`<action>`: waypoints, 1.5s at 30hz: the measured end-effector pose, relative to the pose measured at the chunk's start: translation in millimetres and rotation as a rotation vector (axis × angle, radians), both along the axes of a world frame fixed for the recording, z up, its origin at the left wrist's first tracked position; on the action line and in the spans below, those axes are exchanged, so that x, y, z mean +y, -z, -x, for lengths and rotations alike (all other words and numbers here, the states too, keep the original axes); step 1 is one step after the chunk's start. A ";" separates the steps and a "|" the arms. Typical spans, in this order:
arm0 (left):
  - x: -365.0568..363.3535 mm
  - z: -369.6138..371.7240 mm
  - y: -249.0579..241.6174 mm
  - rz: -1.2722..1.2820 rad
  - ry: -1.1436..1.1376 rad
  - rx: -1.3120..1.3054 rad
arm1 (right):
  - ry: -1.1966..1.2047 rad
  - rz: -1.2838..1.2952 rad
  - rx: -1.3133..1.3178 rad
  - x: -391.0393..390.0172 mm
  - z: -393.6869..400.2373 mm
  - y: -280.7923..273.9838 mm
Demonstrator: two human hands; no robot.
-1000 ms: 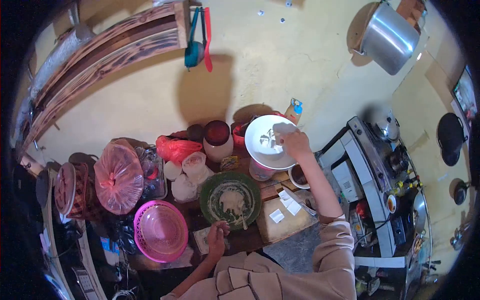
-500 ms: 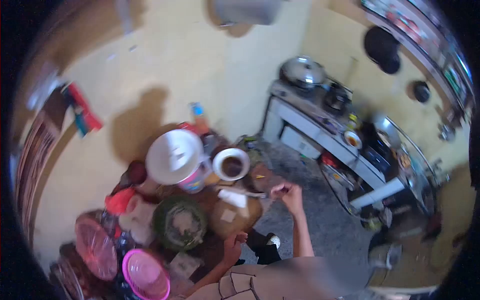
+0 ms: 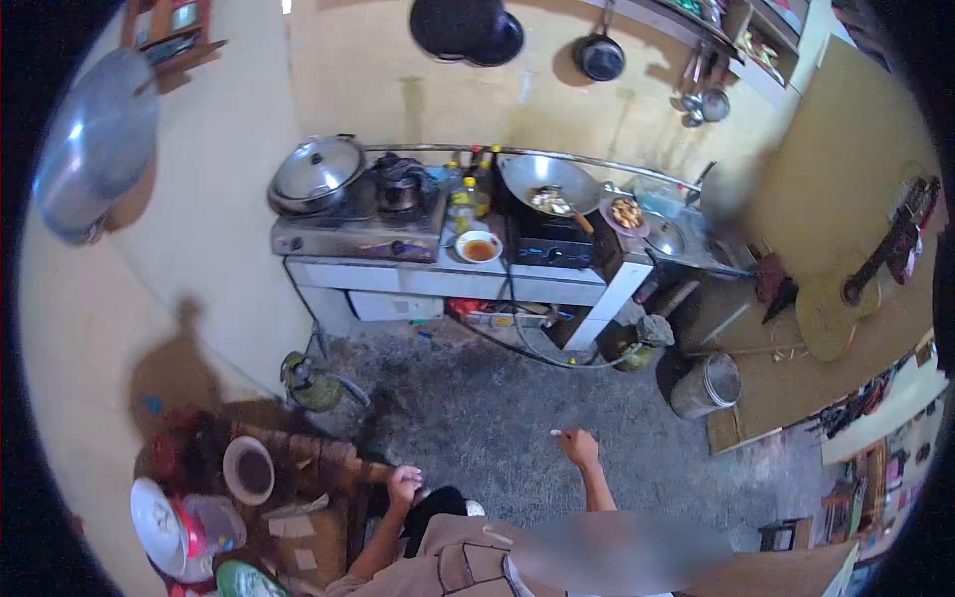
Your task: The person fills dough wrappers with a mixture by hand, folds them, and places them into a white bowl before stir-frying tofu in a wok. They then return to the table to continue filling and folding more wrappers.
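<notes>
My right hand (image 3: 578,449) is over the bare floor, its fingers drawn together with a small pale spot at the tips. Whether that spot is a held thing or a fingertip, I cannot make out. My left hand (image 3: 404,486) hangs beside the low wooden table, fingers loosely bent and nothing visible in them. On that table a pale bowl with dark contents (image 3: 249,471) is nearest to the left hand, along with a wooden board (image 3: 298,532) bearing a whitish knife-like object. A green-rimmed round thing (image 3: 244,579) shows partly at the bottom edge.
Across the floor stands a counter (image 3: 458,281) with a wok (image 3: 550,184) holding food and a turner, a lidded pot (image 3: 317,174), a bowl of reddish sauce (image 3: 478,248) and a plate of brown pieces (image 3: 626,213). Gas cylinders (image 3: 311,383) and a bucket (image 3: 707,386) stand on the floor.
My view has swung right, from the low table toward the cooking counter. The table now lies at the lower left. Both hands remain in front of my body, away from the table's things.
</notes>
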State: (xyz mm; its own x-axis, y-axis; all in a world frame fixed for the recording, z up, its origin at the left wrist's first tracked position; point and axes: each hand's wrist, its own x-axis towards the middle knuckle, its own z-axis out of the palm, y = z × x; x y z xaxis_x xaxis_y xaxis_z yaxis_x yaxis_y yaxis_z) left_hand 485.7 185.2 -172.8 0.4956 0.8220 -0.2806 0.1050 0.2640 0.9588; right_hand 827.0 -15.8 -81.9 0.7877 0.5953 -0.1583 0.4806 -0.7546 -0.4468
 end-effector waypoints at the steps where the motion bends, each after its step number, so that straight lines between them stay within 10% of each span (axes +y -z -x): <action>1: 16.8 -5.4 42.5 -0.167 0.032 -0.093 | -0.009 -0.023 -0.007 5.9 -15.7 -15.5; 4: 60.1 -33.7 55.4 0.280 -0.039 -0.233 | 0.055 -0.127 -0.085 31.7 -85.5 -12.6; 11: 174.2 -95.2 125.7 -0.372 0.078 0.692 | 0.086 -0.239 -0.313 112.8 -288.6 -20.5; 17: 263.8 -193.1 143.0 -0.329 0.199 0.836 | 0.161 -0.549 -0.390 234.0 -389.7 -86.6; 20: 310.9 -251.3 126.1 -1.202 0.521 0.149 | 0.183 -0.358 -0.466 295.7 -413.9 -112.4; 22: 307.7 -321.8 34.5 0.158 0.276 0.187 | 0.125 -0.074 -0.417 327.0 -432.8 -113.7; 27: 334.6 -383.6 67.3 0.205 0.191 0.092 | -0.102 0.189 -0.440 366.7 -497.2 -60.5; 45: 304.0 -431.3 144.5 0.054 0.109 0.570 | -0.396 0.044 -0.468 335.2 -556.9 -235.5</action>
